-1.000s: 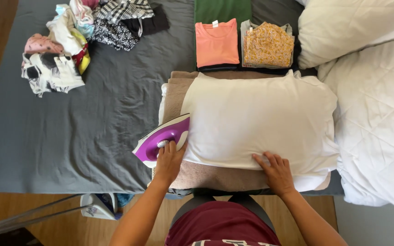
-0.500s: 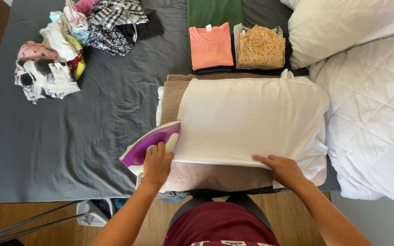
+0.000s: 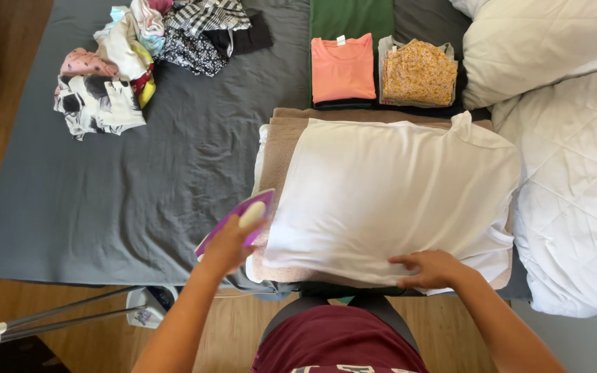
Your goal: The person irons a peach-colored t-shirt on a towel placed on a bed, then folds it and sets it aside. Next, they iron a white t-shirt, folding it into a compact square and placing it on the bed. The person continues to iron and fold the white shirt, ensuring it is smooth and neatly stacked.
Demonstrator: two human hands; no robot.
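Observation:
A white garment (image 3: 395, 193) lies spread flat on a tan towel (image 3: 281, 141) over the grey bed sheet (image 3: 174, 173). My left hand (image 3: 226, 245) grips the handle of a purple and white iron (image 3: 240, 220), which is tilted up at the garment's left edge, off the cloth. My right hand (image 3: 430, 268) rests palm down on the garment's near hem, fingers spread and pointing left.
Folded clothes sit beyond the towel: an orange top (image 3: 343, 69) on a green one, and a yellow patterned piece (image 3: 417, 72). A heap of unfolded clothes (image 3: 139, 55) lies far left. White pillows and a quilt (image 3: 575, 173) fill the right. Metal legs (image 3: 57, 321) stand on the wooden floor.
My left hand has drawn the iron left and towards me, off the garment, tilting it up. My right hand has slid left along the near hem.

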